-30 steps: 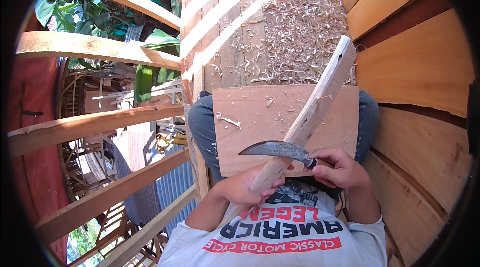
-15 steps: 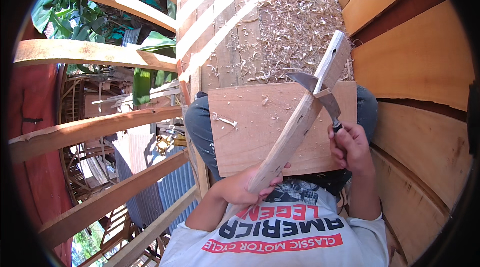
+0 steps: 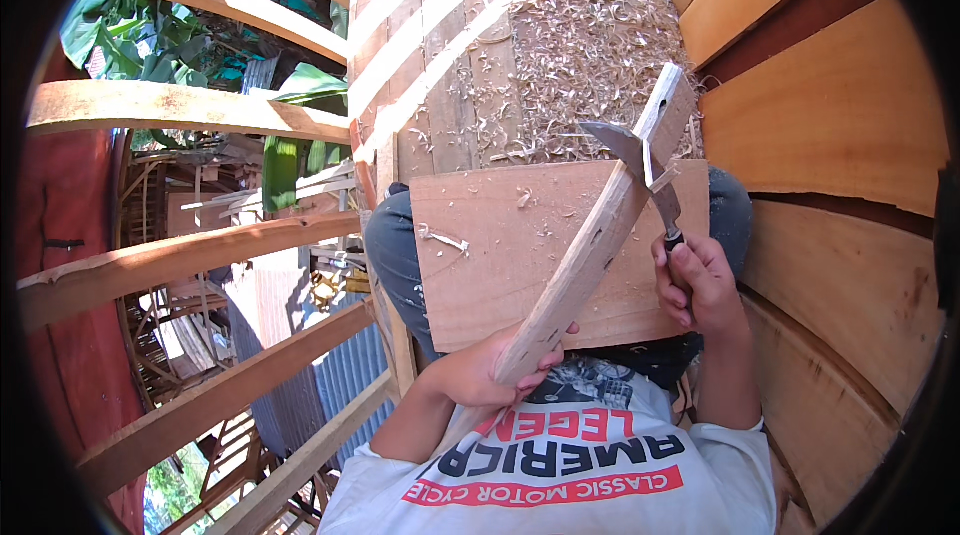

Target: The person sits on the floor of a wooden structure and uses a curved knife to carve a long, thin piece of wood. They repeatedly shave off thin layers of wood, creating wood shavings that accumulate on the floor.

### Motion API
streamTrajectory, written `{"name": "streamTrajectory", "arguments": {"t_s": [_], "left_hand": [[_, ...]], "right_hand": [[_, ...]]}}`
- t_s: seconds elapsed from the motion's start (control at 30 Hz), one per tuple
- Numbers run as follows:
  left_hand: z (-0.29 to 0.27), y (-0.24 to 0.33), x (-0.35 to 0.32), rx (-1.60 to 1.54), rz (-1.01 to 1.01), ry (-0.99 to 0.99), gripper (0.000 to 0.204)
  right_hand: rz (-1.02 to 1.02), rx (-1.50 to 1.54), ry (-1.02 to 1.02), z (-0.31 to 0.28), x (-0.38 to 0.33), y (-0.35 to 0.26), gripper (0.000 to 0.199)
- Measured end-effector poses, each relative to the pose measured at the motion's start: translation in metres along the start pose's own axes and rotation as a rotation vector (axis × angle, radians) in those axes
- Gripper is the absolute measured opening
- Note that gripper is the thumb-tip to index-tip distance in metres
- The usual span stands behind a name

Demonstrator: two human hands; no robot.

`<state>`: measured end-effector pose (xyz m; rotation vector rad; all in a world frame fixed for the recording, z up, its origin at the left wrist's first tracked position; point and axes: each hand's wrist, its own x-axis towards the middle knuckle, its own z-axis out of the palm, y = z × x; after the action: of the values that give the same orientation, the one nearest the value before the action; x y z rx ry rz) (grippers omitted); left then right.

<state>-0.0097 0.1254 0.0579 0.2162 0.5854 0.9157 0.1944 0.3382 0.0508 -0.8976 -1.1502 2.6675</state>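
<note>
A long pale wooden stick (image 3: pixel 578 280) slants from my lap up to the right. My left hand (image 3: pixel 505 370) is wrapped round its lower end. My right hand (image 3: pixel 702 285) grips the dark handle of a curved knife (image 3: pixel 666 210). The hooked blade lies across the stick in its upper part, its tip pointing out to the left. A raised sliver of wood stands up where the blade meets the stick. Under the stick, a flat wooden board (image 3: pixel 470 285) rests across my legs, with a curled shaving (image 3: pixel 443 239) and small chips on it.
Wood shavings (image 3: pixel 600 45) cover the plank floor (image 3: pixel 440 55) ahead. A wall of wooden planks (image 3: pixel 830 115) stands close on my right. To the left runs an open railing of wooden bars (image 3: pixel 200 260), with leaves and corrugated sheets (image 3: pixel 350 400) beyond it.
The blade has shifted slightly up the stick, and the sliver at it now stands more upright. My left hand keeps its hold on the stick.
</note>
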Motion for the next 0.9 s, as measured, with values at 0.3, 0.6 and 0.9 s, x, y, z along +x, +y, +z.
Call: {"name": "streamTrajectory", "arguments": {"t_s": [0.3,0.6,0.9], "left_hand": [[-0.001,0.0,0.0,0.029,-0.022,0.016,0.09],[-0.011,-0.005,0.0,0.036,0.004,0.016,0.092],[-0.012,-0.004,0.001,0.033,-0.011,0.012,0.09]], "right_hand": [[0.097,-0.354,-0.31,0.014,0.0,-0.009,0.029],[-0.022,-0.093,0.045,-0.004,0.011,-0.019,0.032],[-0.124,0.139,0.154,-0.011,0.014,-0.007,0.031]]}}
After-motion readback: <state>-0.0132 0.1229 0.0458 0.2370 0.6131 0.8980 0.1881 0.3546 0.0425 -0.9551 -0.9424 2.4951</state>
